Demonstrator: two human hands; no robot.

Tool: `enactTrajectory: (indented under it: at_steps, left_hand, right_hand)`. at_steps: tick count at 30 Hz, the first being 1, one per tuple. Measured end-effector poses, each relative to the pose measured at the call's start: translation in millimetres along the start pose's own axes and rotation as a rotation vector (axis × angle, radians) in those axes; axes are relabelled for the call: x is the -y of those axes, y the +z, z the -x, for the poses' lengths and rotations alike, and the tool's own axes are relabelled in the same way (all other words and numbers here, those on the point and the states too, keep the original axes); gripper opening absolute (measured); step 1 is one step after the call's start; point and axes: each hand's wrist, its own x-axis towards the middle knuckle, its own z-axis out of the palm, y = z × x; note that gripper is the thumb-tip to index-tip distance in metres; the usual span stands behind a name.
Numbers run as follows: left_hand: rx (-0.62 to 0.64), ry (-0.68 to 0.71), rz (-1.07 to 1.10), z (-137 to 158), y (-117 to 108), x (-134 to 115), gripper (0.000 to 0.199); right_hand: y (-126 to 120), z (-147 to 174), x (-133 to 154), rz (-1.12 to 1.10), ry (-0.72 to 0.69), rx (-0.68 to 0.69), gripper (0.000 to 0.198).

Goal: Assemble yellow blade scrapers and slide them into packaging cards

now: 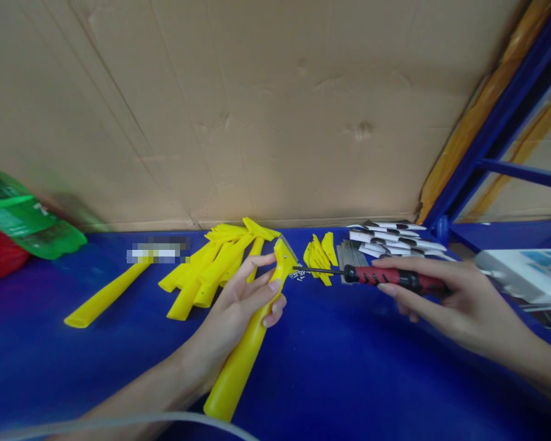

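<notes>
My left hand [245,294] is wrapped round a yellow scraper [239,373], its handle pointing down toward me and its head tilted up with a thin metal blade edge. In my right hand [459,300] is a screwdriver [381,275] with a red and black handle. The screwdriver's tip lies close to the scraper head; whether it touches cannot be made out. Small screws [297,273] are scattered on the blue table just behind the tip. A few loose yellow plates [320,254] lie beyond the shaft, beside a stack of grey metal blades [349,260].
Several yellow handles [215,263] are piled left of centre. Another yellow scraper [110,291] lies farther left on the blue table [330,367]. White-and-black packets [390,239] sit at the back right. A green bottle [32,217], a white box [528,272] and a cardboard wall [257,110] border the area.
</notes>
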Motion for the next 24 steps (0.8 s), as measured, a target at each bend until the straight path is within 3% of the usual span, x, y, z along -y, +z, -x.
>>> enactTrajectory:
  at_steps: [3, 6, 11, 24]
  left_hand:
    - [0.010, -0.049, -0.026, -2.1, 0.6, 0.6, 0.051]
    - [0.020, -0.047, 0.012, -3.4, 1.9, 1.2, 0.053]
    - [0.047, -0.046, 0.094, -2.5, 1.5, 8.7, 0.049]
    - [0.143, -0.127, 0.215, 0.6, 3.5, 14.6, 0.045]
  right_hand:
    - [5.2, -2.6, 0.4, -0.207, 0.256, 0.037, 0.039]
    - [2.8, -6.7, 3.0, -0.285, 0.344, -0.032, 0.041]
    - [-8.2, -5.1, 7.1, -0.298, 0.275, -0.199, 0.020]
    - [-10.7, 3.1, 5.2, -0.292, 0.245, -0.188, 0.014]
